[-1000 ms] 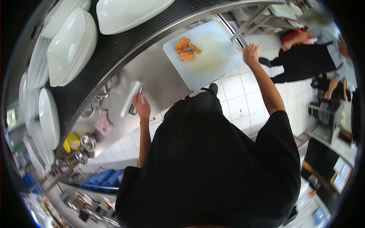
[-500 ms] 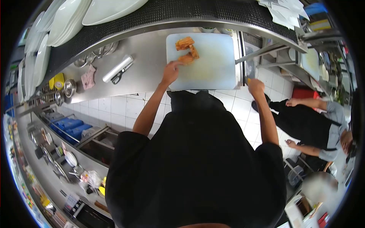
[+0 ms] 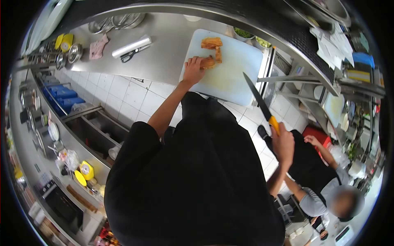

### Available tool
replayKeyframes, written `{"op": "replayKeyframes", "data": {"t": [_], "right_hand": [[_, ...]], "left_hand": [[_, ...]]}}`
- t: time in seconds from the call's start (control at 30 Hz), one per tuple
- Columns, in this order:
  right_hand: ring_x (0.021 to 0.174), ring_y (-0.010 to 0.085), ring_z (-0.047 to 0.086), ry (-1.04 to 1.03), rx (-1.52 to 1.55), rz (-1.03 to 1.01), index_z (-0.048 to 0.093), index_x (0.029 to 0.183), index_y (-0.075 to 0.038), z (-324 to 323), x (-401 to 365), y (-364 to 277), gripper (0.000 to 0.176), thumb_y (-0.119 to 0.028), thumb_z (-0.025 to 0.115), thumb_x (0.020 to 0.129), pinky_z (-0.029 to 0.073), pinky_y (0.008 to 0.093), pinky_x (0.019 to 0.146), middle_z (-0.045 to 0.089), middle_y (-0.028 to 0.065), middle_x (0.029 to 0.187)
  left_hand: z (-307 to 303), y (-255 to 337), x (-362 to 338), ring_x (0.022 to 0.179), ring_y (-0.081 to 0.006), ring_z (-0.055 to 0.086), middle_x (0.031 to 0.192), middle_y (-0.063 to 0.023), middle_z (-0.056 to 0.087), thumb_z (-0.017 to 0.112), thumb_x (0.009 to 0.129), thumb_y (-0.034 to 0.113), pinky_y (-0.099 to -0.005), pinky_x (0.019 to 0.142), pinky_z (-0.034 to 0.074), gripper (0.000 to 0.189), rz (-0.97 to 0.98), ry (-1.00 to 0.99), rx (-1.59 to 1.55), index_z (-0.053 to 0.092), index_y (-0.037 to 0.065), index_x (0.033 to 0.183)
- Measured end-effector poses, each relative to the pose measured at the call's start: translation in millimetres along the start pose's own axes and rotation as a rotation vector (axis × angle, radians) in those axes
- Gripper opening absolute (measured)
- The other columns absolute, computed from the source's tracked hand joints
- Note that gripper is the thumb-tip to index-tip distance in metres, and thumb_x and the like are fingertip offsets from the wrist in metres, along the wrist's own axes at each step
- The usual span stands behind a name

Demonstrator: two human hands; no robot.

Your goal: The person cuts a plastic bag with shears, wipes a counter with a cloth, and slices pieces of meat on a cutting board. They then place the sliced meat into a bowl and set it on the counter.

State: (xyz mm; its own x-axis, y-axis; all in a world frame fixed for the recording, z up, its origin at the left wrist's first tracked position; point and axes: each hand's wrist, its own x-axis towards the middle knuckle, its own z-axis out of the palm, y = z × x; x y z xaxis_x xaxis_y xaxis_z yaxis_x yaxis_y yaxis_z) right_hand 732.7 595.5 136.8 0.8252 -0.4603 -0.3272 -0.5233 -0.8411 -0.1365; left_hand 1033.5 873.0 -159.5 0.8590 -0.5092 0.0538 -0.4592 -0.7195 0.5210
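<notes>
A white cutting board [image 3: 239, 84] lies on the steel counter, with several golden-brown pieces of cooked food at its far left part. My left hand [image 3: 193, 70] is closed over the nearest brown food piece [image 3: 208, 62] at the board's left side. Beyond it lie a small brown strip [image 3: 218, 54] and a wider brown piece [image 3: 211, 42]. Off the board's right side, my right hand [image 3: 283, 143] grips a kitchen knife [image 3: 258, 98] by its yellow handle. The long dark blade points up and left, its tip overlapping the board in this view.
Scissors [image 3: 134, 53] and a wrapped roll [image 3: 130, 46] lie left of the board, near a pink cloth [image 3: 98, 47]. A bowl of greens [image 3: 243, 33] stands behind. A rack edge [image 3: 180, 10] overhangs the counter. Close on my right is another person [image 3: 312, 164] in a black apron.
My right hand has swung the knife out from the board's right edge, so its blade now shows fully. My left hand has settled over the nearest food piece. The view has turned.
</notes>
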Motion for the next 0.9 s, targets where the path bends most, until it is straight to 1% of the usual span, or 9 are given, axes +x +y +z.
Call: {"op": "replayKeyframes", "data": {"t": [0.07, 0.17, 0.27, 0.33, 0.53, 0.7, 0.77, 0.83, 0.9], "right_hand": [[0.075, 0.0472, 0.067, 0.002, -0.004, -0.021, 0.055, 0.104, -0.006, 39.2, 16.7, -11.1, 0.027, -0.032, 0.061, 0.098, 0.053, 0.0562, 0.065, 0.069, 0.0243, 0.078], [0.075, 0.0468, 0.068, 0.01, -0.051, -0.021, 0.053, 0.102, -0.004, 81.5, 35.3, -22.9, 0.028, -0.032, 0.059, 0.099, 0.053, 0.0577, 0.066, 0.068, 0.0254, 0.078], [0.073, 0.0496, 0.067, -0.072, 0.009, -0.032, 0.05, 0.102, -0.001, 129.5, 46.1, -2.3, 0.027, -0.027, 0.058, 0.096, 0.053, 0.0589, 0.066, 0.068, 0.0284, 0.077], [0.073, 0.0505, 0.067, -0.085, 0.011, -0.001, 0.049, 0.103, -0.001, 134.7, 50.0, -6.4, 0.027, -0.026, 0.057, 0.096, 0.053, 0.0595, 0.067, 0.067, 0.0301, 0.078], [0.071, 0.0499, 0.066, -0.087, 0.13, -0.041, 0.051, 0.099, 0.0, 74.0, 42.5, -53.5, 0.025, -0.024, 0.056, 0.097, 0.052, 0.0593, 0.064, 0.066, 0.0305, 0.074], [0.073, 0.0513, 0.064, -0.067, 0.143, -0.188, 0.052, 0.105, 0.002, 47.1, 70.5, -102.1, 0.027, -0.024, 0.056, 0.099, 0.05, 0.0592, 0.066, 0.066, 0.0307, 0.077], [0.074, 0.0478, 0.066, -0.076, 0.093, -0.255, 0.05, 0.106, 0.001, 53.8, 87.4, -112.9, 0.026, -0.024, 0.055, 0.099, 0.053, 0.0568, 0.067, 0.066, 0.0281, 0.076], [0.075, 0.0457, 0.068, -0.072, 0.037, -0.303, 0.049, 0.107, 0.0, 63.5, 103.9, -115.2, 0.027, -0.024, 0.055, 0.099, 0.054, 0.0554, 0.068, 0.067, 0.0264, 0.076], [0.076, 0.0449, 0.068, -0.066, -0.021, -0.321, 0.049, 0.107, 0.001, 79.1, 112.7, -109.6, 0.028, -0.025, 0.054, 0.099, 0.055, 0.055, 0.069, 0.068, 0.0258, 0.078]], "left_hand": [[-14.2, 10.3, -7.7, 0.127, -0.0374, 0.044, 0.139, -0.0134, 0.048, 0.074, 0.081, 0.032, -0.0478, 0.105, 0.036, 0.069, -0.037, 0.028, -0.039, 0.045, 0.011, 0.14], [-33.5, 1.1, 24.6, 0.126, -0.0378, 0.046, 0.135, -0.0149, 0.05, 0.073, 0.082, 0.028, -0.0501, 0.104, 0.039, 0.065, -0.017, 0.29, -0.168, 0.047, 0.011, 0.139], [-56.5, -25.9, 105.2, 0.121, -0.0386, 0.049, 0.127, -0.0183, 0.054, 0.074, 0.084, 0.028, -0.0488, 0.104, 0.04, 0.057, -0.042, 0.448, -0.099, 0.053, 0.008, 0.133], [-66.4, -43.0, 154.7, 0.118, -0.0412, 0.051, 0.127, -0.0214, 0.055, 0.066, 0.085, 0.023, -0.0501, 0.102, 0.043, 0.05, -0.062, 0.466, 0.059, 0.057, 0.006, 0.131], [38.5, -178.8, 276.2, 0.123, -0.0367, 0.055, 0.134, -0.0211, 0.057, 0.052, 0.094, 0.02, -0.0459, 0.099, 0.051, 0.037, -0.126, 0.358, 0.294, 0.064, 0.003, 0.125], [36.7, -180.9, 222.5, 0.126, -0.0376, 0.052, 0.133, -0.0221, 0.056, 0.056, 0.096, 0.021, -0.0483, 0.104, 0.046, 0.034, -0.245, 0.327, 0.244, 0.062, 0.003, 0.124], [-10.1, -144.5, 156.3, 0.125, -0.0376, 0.052, 0.129, -0.0208, 0.057, 0.062, 0.093, 0.021, -0.0495, 0.104, 0.045, 0.035, -0.335, 0.222, 0.309, 0.062, 0.004, 0.124], [-69.9, -96.1, 97.2, 0.122, -0.037, 0.053, 0.125, -0.02, 0.058, 0.066, 0.091, 0.022, -0.0495, 0.101, 0.046, 0.04, -0.491, 0.154, 0.128, 0.06, 0.005, 0.127], [-66.2, -107.1, 57.5, 0.118, -0.0397, 0.054, 0.127, -0.0215, 0.057, 0.067, 0.089, 0.02, -0.0499, 0.098, 0.046, 0.044, -0.355, 0.274, 0.096, 0.059, 0.005, 0.129]]}}
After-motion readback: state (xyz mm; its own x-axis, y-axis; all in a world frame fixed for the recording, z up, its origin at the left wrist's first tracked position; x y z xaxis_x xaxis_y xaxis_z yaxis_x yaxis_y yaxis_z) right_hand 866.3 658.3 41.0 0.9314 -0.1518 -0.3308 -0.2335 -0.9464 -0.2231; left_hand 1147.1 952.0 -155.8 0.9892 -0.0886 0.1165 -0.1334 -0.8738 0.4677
